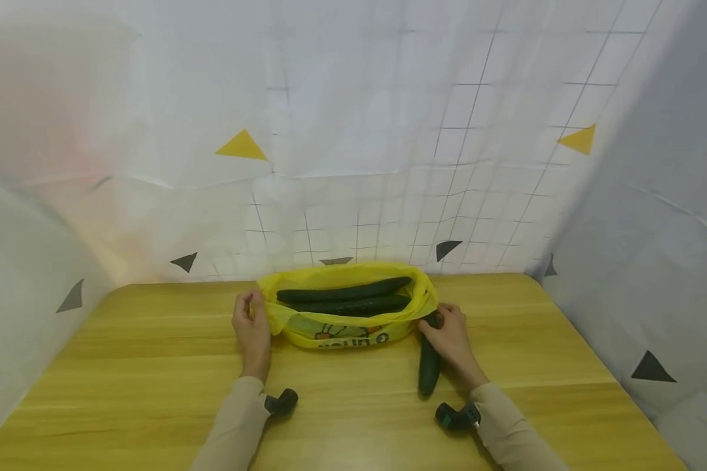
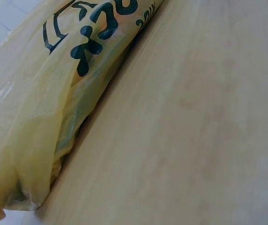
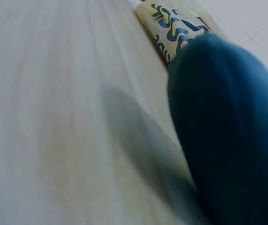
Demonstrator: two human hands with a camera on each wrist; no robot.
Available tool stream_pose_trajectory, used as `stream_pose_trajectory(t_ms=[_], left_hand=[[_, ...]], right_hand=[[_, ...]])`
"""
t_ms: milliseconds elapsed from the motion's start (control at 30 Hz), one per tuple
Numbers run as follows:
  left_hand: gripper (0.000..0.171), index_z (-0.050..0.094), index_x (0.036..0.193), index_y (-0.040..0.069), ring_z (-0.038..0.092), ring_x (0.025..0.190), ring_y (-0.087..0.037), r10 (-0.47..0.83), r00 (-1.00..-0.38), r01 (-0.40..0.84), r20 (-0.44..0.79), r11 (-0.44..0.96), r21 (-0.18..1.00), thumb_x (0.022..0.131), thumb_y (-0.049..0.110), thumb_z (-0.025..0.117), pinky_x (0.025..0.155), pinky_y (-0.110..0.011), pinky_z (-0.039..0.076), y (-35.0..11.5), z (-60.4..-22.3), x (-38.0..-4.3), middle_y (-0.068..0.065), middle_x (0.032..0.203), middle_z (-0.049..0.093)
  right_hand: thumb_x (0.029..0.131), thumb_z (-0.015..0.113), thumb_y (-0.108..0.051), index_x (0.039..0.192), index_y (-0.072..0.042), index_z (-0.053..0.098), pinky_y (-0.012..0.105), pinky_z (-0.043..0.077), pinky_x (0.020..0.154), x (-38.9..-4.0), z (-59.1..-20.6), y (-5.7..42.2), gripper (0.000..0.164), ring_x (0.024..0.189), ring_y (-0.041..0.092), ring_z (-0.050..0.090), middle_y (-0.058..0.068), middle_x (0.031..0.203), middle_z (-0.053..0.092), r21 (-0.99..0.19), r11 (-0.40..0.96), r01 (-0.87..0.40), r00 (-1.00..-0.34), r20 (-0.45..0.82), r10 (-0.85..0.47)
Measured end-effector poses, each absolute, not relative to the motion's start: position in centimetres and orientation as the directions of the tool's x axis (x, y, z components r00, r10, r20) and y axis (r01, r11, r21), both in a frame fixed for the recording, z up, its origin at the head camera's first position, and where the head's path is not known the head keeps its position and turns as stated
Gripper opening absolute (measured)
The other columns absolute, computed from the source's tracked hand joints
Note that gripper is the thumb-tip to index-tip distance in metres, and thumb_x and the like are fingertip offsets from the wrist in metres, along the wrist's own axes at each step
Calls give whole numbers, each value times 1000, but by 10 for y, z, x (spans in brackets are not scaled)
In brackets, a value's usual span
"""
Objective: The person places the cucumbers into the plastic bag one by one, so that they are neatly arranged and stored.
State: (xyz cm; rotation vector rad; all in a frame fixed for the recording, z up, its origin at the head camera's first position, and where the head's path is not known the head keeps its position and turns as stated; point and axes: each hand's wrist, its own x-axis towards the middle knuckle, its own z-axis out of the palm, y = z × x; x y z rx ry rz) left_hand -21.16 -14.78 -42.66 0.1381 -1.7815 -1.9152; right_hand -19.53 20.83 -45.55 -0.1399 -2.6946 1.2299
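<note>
A yellow plastic bag with dark printing lies at the back of the table, its mouth spread wide. Inside it are two dark green cucumbers, one behind the other. At the bag's left end, my left hand pinches the rim. My right hand grips a third cucumber by its far end, right beside the bag's right end; its near end points toward me. In the right wrist view this cucumber looms large above its shadow on the table. The left wrist view shows the bag's printed side.
The wooden table has a pale wall sheet with grid lines and triangles close behind the bag. Another grey sheet rises along the right side. Dark wrist cameras stick out inward from both cuffs.
</note>
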Motion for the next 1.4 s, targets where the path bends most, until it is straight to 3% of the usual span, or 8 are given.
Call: stream_pose_trajectory(t_ms=[267, 533, 767, 1067, 1400], left_hand=[[31, 54, 111, -6, 49, 103, -9, -440, -854, 305, 278, 10, 952, 99, 23, 47, 87, -15, 40, -149, -426, -211, -10, 110, 57], [31, 55, 111, -5, 50, 104, -9, -441, -851, 311, 286, 15, 950, 99, 23, 47, 87, -15, 39, -148, -425, -212, -11, 111, 58], [30, 55, 111, -5, 50, 104, -9, -443, -854, 293, 271, 20, 956, 100, 22, 47, 87, -15, 39, -148, -427, -212, -8, 109, 57], [33, 54, 112, -5, 50, 107, -9, -433, -863, 287, 262, 7, 958, 100, 25, 46, 88, -16, 40, -148, -426, -212, -8, 111, 57], [33, 55, 112, -4, 49, 110, -10, -432, -867, 275, 250, 5, 961, 100, 25, 47, 91, -19, 38, -148, -428, -212, -6, 111, 57]], right_hand=[[86, 63, -19, 128, 2, 53, 47, 37, 101, -197, -458, 210, 48, 119, 33, 43, 21, 130, 44, -843, 537, 16, -957, 142, 252], [89, 62, -28, 137, -10, 47, 33, 47, 86, -195, -458, 215, 54, 113, 29, 53, 15, 134, 47, -902, 427, 57, -939, 97, 330], [90, 61, -30, 139, -14, 45, 37, 46, 91, -193, -457, 217, 55, 116, 28, 53, 12, 135, 51, -899, 436, 54, -944, 97, 316], [89, 63, -33, 138, -14, 47, 17, 45, 77, -195, -457, 217, 54, 109, 25, 55, 11, 131, 53, -908, 419, 29, -934, 126, 336], [88, 64, -34, 136, -17, 49, 15, 47, 70, -191, -457, 218, 53, 96, 14, 54, 7, 128, 54, -940, 340, 30, -924, 104, 369]])
